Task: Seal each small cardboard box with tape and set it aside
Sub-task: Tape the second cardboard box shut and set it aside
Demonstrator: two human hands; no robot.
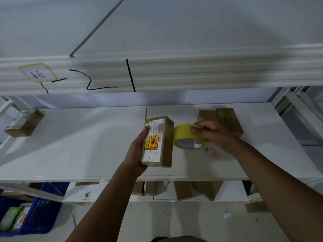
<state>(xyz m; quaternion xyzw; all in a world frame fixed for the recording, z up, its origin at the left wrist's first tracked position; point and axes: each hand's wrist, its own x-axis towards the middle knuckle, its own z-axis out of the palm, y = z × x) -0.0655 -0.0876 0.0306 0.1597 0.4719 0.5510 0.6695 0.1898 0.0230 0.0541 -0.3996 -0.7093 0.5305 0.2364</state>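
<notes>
My left hand (138,151) grips a small cardboard box (160,142) from its left side, thumb on the top face, holding it above the white shelf (87,145). The box carries a white label and an orange-yellow fragile sticker. Just to its right, my right hand (213,135) holds a roll of yellow tape (183,135) by its rim, fingers curled over the top. The roll sits close against the box's right side.
Two brown boxes (222,119) stand at the back right of the shelf, another box (24,123) at the far left. A small pink cutter (212,153) lies under my right wrist. Below are more boxes (206,189) and a blue crate (40,212).
</notes>
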